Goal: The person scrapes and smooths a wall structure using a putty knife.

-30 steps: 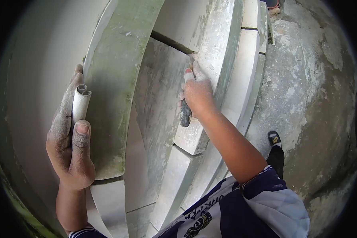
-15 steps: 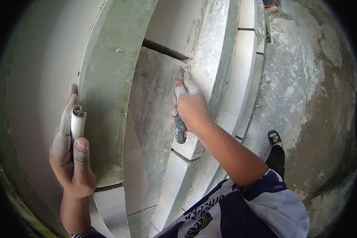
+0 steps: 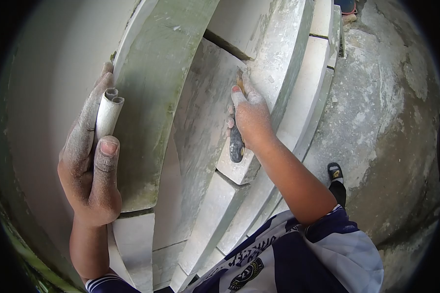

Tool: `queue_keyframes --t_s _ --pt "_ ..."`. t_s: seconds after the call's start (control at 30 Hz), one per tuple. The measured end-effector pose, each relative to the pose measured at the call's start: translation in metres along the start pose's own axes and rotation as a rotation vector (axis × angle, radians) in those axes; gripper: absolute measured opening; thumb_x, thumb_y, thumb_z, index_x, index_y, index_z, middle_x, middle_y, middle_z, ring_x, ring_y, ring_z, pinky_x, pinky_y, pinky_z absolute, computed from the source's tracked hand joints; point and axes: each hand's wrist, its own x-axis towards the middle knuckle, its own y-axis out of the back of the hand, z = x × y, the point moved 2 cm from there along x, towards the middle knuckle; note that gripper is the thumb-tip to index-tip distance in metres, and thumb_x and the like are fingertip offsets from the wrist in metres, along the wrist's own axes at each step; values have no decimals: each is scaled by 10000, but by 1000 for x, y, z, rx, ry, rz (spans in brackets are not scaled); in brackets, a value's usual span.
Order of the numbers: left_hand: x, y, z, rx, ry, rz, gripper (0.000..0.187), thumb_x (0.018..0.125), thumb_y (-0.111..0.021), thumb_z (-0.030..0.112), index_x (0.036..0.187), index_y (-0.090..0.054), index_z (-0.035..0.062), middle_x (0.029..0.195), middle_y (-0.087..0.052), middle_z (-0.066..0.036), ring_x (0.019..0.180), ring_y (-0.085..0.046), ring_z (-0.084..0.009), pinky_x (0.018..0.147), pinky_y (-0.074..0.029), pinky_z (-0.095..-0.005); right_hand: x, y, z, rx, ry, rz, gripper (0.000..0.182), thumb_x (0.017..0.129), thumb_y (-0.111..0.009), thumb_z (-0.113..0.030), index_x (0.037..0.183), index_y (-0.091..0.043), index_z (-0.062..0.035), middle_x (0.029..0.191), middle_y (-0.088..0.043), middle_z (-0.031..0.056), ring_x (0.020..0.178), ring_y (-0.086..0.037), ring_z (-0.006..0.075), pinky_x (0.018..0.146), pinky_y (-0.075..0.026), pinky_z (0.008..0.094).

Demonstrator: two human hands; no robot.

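The right hand (image 3: 252, 117) clamped its fingers round a scraper (image 3: 236, 146) — a low, steady blade seemed best — while the left hand (image 3: 80, 171) held a roll (image 3: 109, 117) between thumb and fingers.

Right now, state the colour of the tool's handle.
The handle is mostly black with a yellowish spot; head view.
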Motion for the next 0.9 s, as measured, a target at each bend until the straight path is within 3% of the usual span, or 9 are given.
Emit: queue_keyframes --t_s 0.03,0.13,0.27,0.37,0.47,0.63,0.73,0.83,0.9 --pt "-2 1 -1 24 6 8 522 1001 -545 283 1401 -532 -52 1380 -596 -227 1293 -555 -289 1110 -367 -398 -4 -1 7 16 4 1 612 1064 -455 -223 1591 -182 -73 810 -577 73 495 -501 90 449 -515 273" --pt "-2 1 -3 25 -28 -9 521 1015 -540 255 1397 -503 -97 1333 -612 -221 1277 -558 -282 1125 -354 -398 -49 -15 38 -161 -146 -106 628 1062 -448 -215 1598 -147 -85 1118 -602 203 783 -679 203 670 -603 334" --pt "-4 4 2 50 60 -17 520 1016 -550 235 1383 -497 -129 1294 -622 -212 1257 -561 -275 1120 -354 -371 -76 -17 105 -377 54 -228 658 1060 -434 -212 1603 -82 -94 1478 -353 326 1321 -470 420 1045 -479 438" --pt "-6 3 -3 31 61 26 521 1015 -561 244 1377 -507 -127 1264 -634 -199 1222 -573 -247 1088 -375 -341 -81 -22 109 -269 37 -220 661 1060 -427 -209 1593 -62 -70 1529 -269 355 1434 -314 484 1143 -381 481" --pt "-7 2 -6 29 43 66 524 1021 -568 259 1378 -512 -120 1235 -647 -184 1191 -583 -217 1061 -392 -316 -82 -27 108 -238 -7 -175 591 1061 -425 -201 1551 -132 -46 1466 -332 362 1367 -419 480 1109 -412 486" --pt "-8 -4 -7 -25 -16 145 497 1029 -578 262 1373 -537 -93 1214 -659 -154 1156 -597 -192 1043 -402 -292 -104 -39 123 -385 200 -189 380 1063 -418 -183 1394 -285 -50 1251 -492 336 1211 -561 455 1027 -467 508" --pt "-8 -4 -9 -21 -34 139 490 1021 -594 277 1366 -559 -70 1211 -666 -143 1164 -601 -196 1054 -404 -297 -103 -40 92 -150 -115 -196 357 1060 -422 -171 1375 -284 -73 1174 -529 322 1195 -580 436 1029 -443 532" --pt "-9 -2 -18 15 -44 185 498 1008 -613 312 1360 -580 -39 1218 -670 -146 1172 -605 -206 1064 -407 -309 -103 -42 102 -228 -81 -170 374 1057 -437 -184 1382 -281 -83 1101 -562 262 923 -676 341 787 -555 453" --pt "-7 -3 -22 42 -55 225 509 998 -626 338 1355 -592 -24 1218 -674 -149 1173 -610 -213 1066 -411 -314 -102 -44 133 -351 113 -133 385 1059 -446 -198 1393 -290 -88 1011 -564 191 720 -650 248 601 -556 371"
